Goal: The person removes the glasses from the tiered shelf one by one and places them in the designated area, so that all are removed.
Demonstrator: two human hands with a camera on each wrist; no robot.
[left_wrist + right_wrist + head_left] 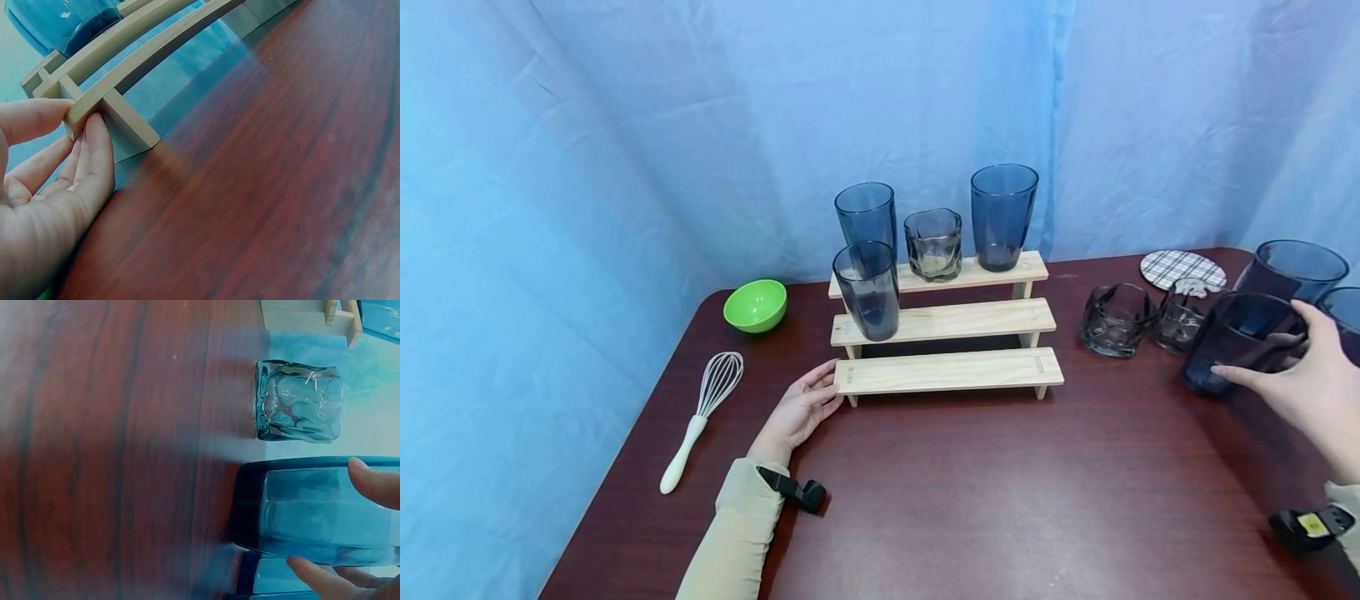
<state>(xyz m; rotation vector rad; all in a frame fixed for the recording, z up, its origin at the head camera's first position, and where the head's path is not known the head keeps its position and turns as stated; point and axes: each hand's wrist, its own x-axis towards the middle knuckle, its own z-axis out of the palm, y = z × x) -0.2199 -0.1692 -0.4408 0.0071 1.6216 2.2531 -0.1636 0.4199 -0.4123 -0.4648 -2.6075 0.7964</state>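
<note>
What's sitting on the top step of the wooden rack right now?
On the wooden rack's top step stand two tall blue glasses with a short clear glass between them. The left one's base is hidden behind a middle-step glass.

The tall dark-blue glass tumbler (1240, 342) stood tilted on the table at the right, gripped near its rim. The pale wooden 3-step rack (947, 371) stood upright at centre, carrying 4 glasses on its upper 2 steps.
</note>
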